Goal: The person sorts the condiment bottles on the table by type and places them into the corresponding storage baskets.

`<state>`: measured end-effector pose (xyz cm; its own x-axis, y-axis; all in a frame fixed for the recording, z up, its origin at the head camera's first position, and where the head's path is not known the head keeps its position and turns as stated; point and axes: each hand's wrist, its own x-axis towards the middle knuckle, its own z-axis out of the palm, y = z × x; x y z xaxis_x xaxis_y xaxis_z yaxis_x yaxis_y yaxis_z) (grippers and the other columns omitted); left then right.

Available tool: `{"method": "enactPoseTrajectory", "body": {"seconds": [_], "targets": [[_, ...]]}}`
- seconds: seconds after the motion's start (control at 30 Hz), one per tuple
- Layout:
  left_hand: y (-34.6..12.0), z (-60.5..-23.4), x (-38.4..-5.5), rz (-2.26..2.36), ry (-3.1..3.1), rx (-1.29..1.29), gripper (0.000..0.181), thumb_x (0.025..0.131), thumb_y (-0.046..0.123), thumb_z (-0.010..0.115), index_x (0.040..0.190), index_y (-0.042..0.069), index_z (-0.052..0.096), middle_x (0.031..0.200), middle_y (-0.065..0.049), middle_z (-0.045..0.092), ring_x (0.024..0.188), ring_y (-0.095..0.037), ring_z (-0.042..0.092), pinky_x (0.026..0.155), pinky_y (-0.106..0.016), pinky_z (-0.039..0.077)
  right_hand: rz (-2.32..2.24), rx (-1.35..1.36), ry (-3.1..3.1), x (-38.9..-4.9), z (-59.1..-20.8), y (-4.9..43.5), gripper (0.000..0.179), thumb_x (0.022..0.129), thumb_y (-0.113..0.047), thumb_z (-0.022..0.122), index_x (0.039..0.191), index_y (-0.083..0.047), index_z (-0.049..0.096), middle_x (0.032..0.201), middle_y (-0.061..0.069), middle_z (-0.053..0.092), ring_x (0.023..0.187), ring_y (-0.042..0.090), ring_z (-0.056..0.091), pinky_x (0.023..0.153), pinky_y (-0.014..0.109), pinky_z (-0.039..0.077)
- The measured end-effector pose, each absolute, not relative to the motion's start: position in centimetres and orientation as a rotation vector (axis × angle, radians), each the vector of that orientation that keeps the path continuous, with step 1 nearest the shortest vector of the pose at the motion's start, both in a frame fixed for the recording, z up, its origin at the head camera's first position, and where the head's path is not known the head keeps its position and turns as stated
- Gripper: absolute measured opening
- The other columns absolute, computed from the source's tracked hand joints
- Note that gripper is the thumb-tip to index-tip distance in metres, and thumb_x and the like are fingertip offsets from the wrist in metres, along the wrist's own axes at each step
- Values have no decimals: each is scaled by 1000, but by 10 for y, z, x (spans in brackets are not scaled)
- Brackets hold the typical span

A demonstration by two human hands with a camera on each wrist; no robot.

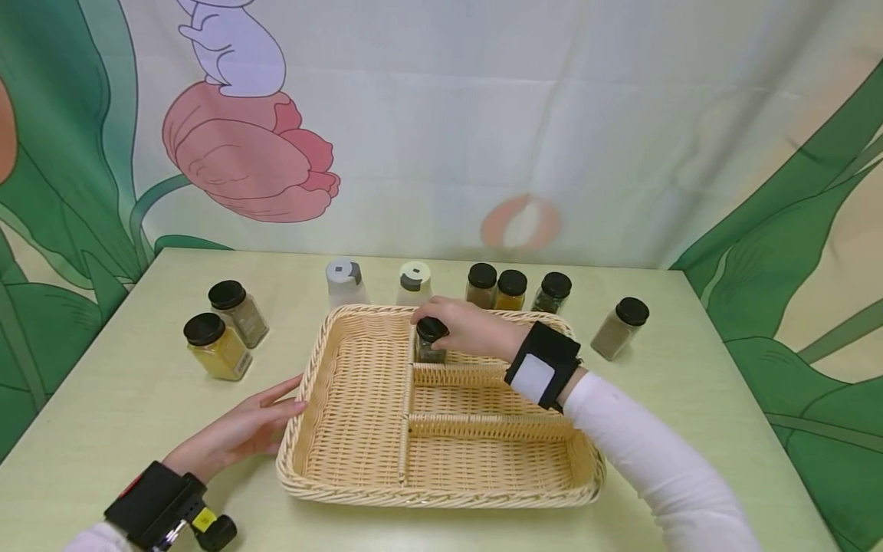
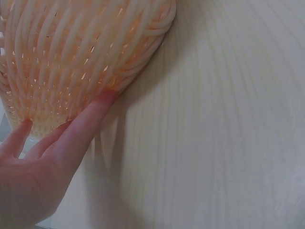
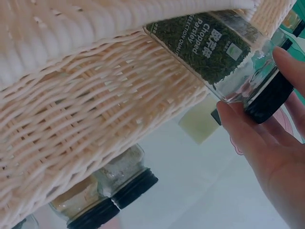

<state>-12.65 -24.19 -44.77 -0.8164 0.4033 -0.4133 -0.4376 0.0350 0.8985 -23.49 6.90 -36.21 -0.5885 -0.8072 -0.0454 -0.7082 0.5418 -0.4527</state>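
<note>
My right hand (image 1: 476, 328) grips a glass jar of chopped parsley (image 3: 209, 50) near its black lid. The jar is inside the wicker basket (image 1: 441, 500), in the far right compartment beside the long divider (image 1: 405, 414). Green flakes and the label show in the right wrist view; whether the jar's base touches the basket floor, I cannot tell. At the basket's left side, my left hand (image 1: 237, 429) touches the outer wall with extended fingers (image 2: 78, 131). The left wrist view shows its fingertips against the weave, low on the wall.
Two spice jars, one yellow (image 1: 221, 353) and one greyish (image 1: 241, 314), stand left. Behind the basket are two pale bottles (image 1: 345, 282) and three black-lidded jars (image 1: 511, 290). Another jar (image 1: 617, 330) stands right. A printed curtain (image 1: 428, 138) hangs behind the table.
</note>
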Motion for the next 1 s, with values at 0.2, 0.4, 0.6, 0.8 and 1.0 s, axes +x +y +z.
{"method": "enactPoseTrajectory", "body": {"seconds": [0.2,0.4,0.6,0.8,1.0], "targets": [[-241,-447,-127,1845,1725,-56,69,90,26,48,139,12,3,143,-29,10,117,-31,37,86,-59,39,-565,-1255,2522,-235,-366,69,42,77,-6,65,116,-4,48,114,15,50,101,25,49,85,35,45],[-242,-448,-127,1847,1722,-51,68,90,26,48,139,12,2,142,-29,10,117,-30,37,86,-59,39,-558,-1247,2536,-234,-367,68,43,76,-5,66,115,-6,49,114,15,50,100,26,50,83,36,46],[-242,-447,-127,1839,1726,-42,68,90,26,48,139,12,2,142,-29,11,115,-29,40,85,-59,40,-553,-1223,2544,-233,-366,68,44,75,-5,67,116,-6,49,115,15,50,100,26,50,83,36,46],[-242,-446,-127,1834,1727,-23,69,91,27,47,139,12,0,142,-29,11,115,-28,40,86,-58,40,-567,-1209,2545,-232,-366,69,46,76,-8,67,118,-7,48,116,16,49,99,26,50,81,36,47],[-243,-449,-127,1835,1730,-3,68,91,25,46,139,11,0,141,-30,16,114,-30,40,86,-59,39,-592,-1180,2566,-232,-366,73,50,79,-22,65,123,-11,46,121,17,47,100,26,50,81,38,46]]}}
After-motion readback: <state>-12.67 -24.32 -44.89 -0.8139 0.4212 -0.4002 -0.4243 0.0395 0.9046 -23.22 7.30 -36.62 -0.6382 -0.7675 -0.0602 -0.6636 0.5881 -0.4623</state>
